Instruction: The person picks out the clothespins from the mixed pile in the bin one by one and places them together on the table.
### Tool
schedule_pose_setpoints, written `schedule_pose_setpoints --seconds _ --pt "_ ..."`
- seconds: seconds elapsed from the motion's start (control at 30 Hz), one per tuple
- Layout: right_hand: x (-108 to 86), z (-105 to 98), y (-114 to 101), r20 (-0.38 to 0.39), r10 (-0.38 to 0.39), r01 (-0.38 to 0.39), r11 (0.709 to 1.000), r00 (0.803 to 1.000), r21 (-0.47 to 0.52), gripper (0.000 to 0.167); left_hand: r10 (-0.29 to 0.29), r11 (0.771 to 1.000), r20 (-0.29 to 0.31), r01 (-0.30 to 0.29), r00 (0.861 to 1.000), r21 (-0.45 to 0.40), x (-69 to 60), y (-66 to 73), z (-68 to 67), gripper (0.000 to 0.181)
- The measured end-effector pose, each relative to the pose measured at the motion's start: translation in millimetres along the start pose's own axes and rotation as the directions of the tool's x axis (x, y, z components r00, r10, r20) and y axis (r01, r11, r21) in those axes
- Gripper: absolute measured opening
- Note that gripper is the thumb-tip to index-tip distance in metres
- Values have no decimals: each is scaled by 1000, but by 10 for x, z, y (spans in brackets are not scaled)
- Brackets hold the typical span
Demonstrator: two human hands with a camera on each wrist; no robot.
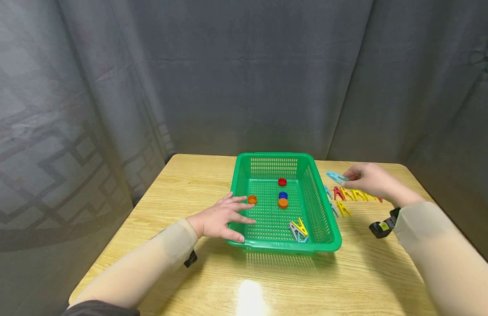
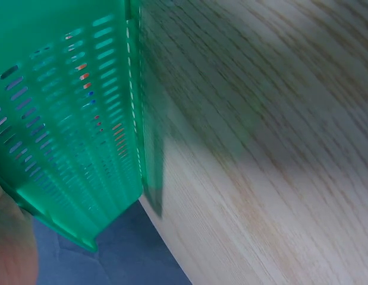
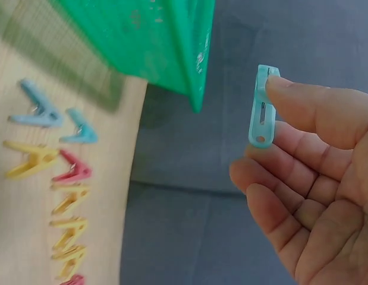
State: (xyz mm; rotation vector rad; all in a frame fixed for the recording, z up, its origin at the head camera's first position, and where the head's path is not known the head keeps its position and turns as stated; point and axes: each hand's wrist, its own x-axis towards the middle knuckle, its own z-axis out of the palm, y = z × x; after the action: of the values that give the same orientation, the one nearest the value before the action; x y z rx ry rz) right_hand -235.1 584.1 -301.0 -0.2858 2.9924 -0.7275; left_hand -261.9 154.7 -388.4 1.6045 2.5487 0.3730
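My right hand (image 1: 368, 179) pinches a light blue clothespin (image 3: 263, 122) between thumb and fingers, raised off the table to the right of the green basket (image 1: 279, 246). With fingers spread, my left hand (image 1: 223, 217) rests on the basket's left rim near its front corner. Inside the basket's front right part lie a yellow clothespin (image 1: 302, 227), a grey clothespin (image 1: 293, 229) and a light blue clothespin (image 1: 302, 239). Under and beside my right hand, a red clothespin (image 1: 338, 193), several yellow ones and two bluish ones lie on the table.
On the basket floor sit a red cap (image 1: 282, 182), a blue cap (image 1: 283, 195) and two orange caps, one at the left (image 1: 252, 199) and one near the middle (image 1: 283, 203). The wooden table (image 1: 188, 175) is bounded by grey curtains (image 1: 244, 87) behind and at both sides.
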Motion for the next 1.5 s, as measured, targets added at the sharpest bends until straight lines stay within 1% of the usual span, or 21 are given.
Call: schedule_pose_setpoints --seconds 0.17,0.23,0.5,0.73,0.8,0.9,1.03,1.1,1.17,1.23,1.33,1.5 --pt "-66 72 190 -17 54 -54 999 998 -7 43 -3 1000 -3 3 1000 -7 2 -6 6 54" --pt "-84 124 270 -31 66 -67 998 997 -20 45 -4 1000 -1 4 1000 -5 5 -8 6 54" --pt "-124 340 541 -55 148 -149 989 987 -19 59 4 1000 -8 -4 1000 2 21 -12 9 55" --pt "-120 500 714 -42 240 -240 971 970 -12 43 3 1000 -11 -3 1000 5 18 -11 9 55" --pt "-123 539 759 -33 256 -257 966 966 -19 42 3 1000 -11 -3 1000 6 17 -10 9 56" --pt "-122 589 819 0 296 -296 955 955 -12 42 4 1000 -13 -4 1000 7 19 -9 11 56" --pt "-120 632 870 64 371 -374 926 926 45 47 2 1000 -13 -2 1000 8 20 -10 15 56" --pt "-119 650 890 85 386 -391 919 918 49 48 3 1000 -13 -3 1000 8 20 -11 18 56" --pt "-117 669 902 90 390 -395 918 916 42 45 4 1000 -14 -4 1000 8 20 -11 18 56" --pt "-116 682 907 84 385 -388 921 919 31 42 7 1000 -15 -6 1000 10 19 -10 18 56" --pt "-110 699 901 78 386 -390 920 919 38 40 7 1000 -16 -7 1000 12 19 -7 15 56" --pt "-101 731 894 82 395 -399 916 915 40 44 11 1000 -16 -11 1000 13 21 -7 13 57"
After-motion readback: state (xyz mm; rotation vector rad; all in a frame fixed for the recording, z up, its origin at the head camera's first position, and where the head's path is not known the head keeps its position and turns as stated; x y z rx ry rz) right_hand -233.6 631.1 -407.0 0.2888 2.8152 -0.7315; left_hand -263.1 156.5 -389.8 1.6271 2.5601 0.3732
